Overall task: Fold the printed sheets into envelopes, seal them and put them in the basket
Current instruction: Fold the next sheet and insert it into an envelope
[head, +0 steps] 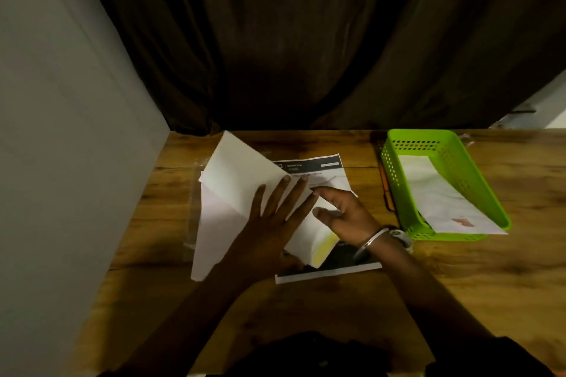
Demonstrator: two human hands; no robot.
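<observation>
White sheet (242,180) lies half-folded on the wooden surface (398,300); the left hand (269,232) presses it with straight fingers, the right hand (346,214) pinches its folded edge. Folding step, I judge; next, the crease needs sharpening.

Camera placement: single head-worn view.

One wide-angle view is supplied, taken from the person's head and directed forward and down onto the wooden table (505,285). The left hand (269,223) and right hand (343,211) are framed near the centre, at arm's reach, with both forearms entering from the bottom edge. The far table edge is met by a dark curtain (306,40), by which the upper half is filled. A grey wall (61,162) is taken in at the left and a green basket (419,139) at the right — straight lines are bowed toward the frame edges.
</observation>
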